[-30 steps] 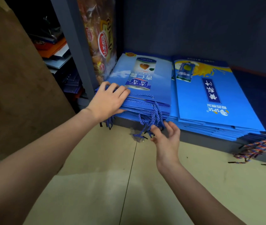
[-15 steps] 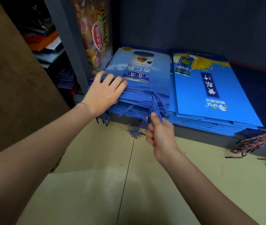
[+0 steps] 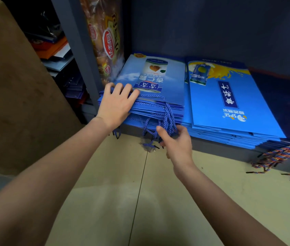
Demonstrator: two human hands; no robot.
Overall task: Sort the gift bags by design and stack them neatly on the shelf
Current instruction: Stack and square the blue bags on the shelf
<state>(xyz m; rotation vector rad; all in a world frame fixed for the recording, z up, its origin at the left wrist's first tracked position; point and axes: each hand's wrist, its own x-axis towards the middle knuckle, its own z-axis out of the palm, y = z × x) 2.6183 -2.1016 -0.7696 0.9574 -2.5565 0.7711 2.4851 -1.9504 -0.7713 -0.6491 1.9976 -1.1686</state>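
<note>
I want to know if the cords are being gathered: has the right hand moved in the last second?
Yes. The right hand has closed in toward the shelf edge and now grips the blue rope handles hanging off the left stack.

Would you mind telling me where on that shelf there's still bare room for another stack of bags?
Bare shelf shows right of the orange-splash bag stack, toward the dark back wall. The left is crowded: the can-design stack abuts the snack packet and its neighbour.
</note>
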